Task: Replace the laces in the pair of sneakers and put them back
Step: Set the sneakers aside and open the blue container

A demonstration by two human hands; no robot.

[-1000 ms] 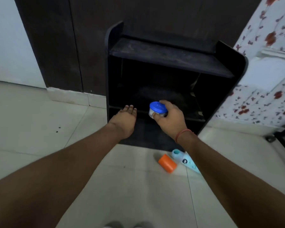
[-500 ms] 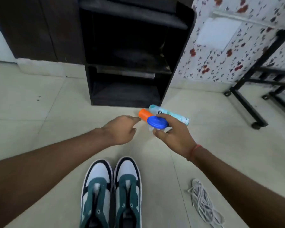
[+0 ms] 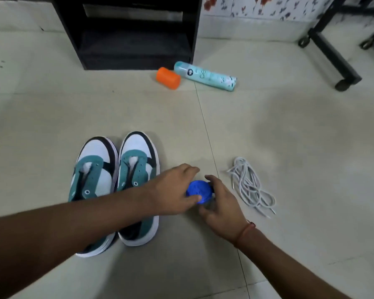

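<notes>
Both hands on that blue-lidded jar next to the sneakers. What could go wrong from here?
1. The left hand pinches the blue lid while the right hand grips the jar below; if the lid pops off suddenly, contents could spill onto the sneakers right beside it.
2. The loose white laces lie close to the right hand; a stray sweep could tangle or scatter them.

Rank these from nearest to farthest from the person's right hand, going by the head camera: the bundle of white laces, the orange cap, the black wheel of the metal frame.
From the right hand:
1. Bundle of white laces, on the floor just to its right.
2. Orange cap, lying ahead beside the black shelf unit.
3. Black wheel of the metal frame, far ahead on the right.
</notes>
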